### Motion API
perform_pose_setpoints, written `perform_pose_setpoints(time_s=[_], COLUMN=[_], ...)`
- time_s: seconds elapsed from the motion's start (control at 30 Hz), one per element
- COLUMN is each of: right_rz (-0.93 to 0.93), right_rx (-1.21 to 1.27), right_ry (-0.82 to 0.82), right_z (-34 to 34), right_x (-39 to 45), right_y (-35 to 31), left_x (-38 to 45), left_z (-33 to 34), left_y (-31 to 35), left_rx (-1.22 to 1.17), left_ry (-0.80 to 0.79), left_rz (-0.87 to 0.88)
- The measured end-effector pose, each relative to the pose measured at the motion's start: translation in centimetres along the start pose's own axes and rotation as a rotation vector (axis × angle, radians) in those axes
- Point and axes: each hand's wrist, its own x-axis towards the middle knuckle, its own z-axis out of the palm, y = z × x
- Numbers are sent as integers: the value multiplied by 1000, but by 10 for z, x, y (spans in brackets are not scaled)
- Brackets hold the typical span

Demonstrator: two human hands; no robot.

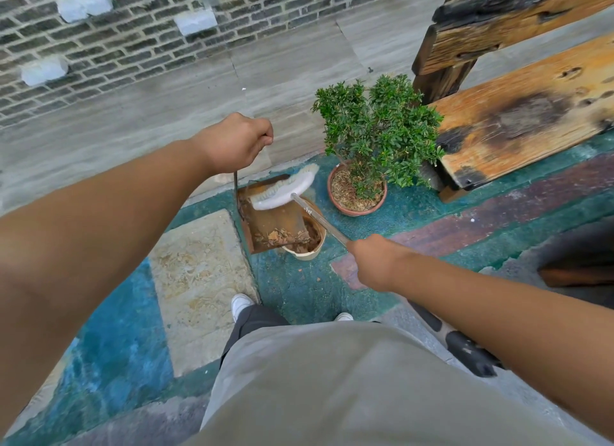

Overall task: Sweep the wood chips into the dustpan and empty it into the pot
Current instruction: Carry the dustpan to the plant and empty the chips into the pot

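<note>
Two hands up front, both closed round handles. Left hand [236, 143] is fisted on the top end of a thin dark rod [235, 193], the dustpan's handle, which drops straight down to the pan. Right hand [375, 263] is wrapped tight round the near end of the broom's metal shaft [319, 221], knuckles up, arm coming in from the right.

Dustpan [275, 219] is rusty brown and tilted, its low lip hanging over the pot [307, 254]; wood chips [279, 236] sit bunched at that lip, right at the pot's mouth. Pot is cream w/ brown stuff inside; can't tell if that's chips or soil. The pan hides most of it. Broom head [285, 189], white w/ pale bristles, lies across the pan's high end, on the far side of the pot; whether bristles touch the metal can't be told.

Just right of the pot and a bit farther out stands a terracotta planter [358, 209] w/ a small green shrub [375, 130], dry mulch round its base. Right of that, a weathered wood bench [525, 126] w/ dark scorch marks. Beyond the pot, grey paving then a dark brick wall [116, 47]. Pot sits on green-painted ground [299, 286]; a pale stone slab [199, 266] lies just left of it. Nearer than the pot: white shoes [241, 304], dark trousers, beige shirt.
</note>
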Motion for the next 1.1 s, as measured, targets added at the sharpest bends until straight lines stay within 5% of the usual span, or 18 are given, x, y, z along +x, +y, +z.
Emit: perform_pose_setpoints(time_s=[0.2,0.7,1.1], right_rz=[-43,-17,-156], right_rx=[-25,2,-327], right_ry=[2,-20,-125], right_z=[3,-6,0], right_x=[16,-2,-3], right_y=[-31,22,18], left_x=[3,7,12], left_z=[-7,-5,-3], left_y=[3,-1,2], left_rx=[-1,10,26], left_ry=[-19,-59,-78], left_rz=[2,19,88])
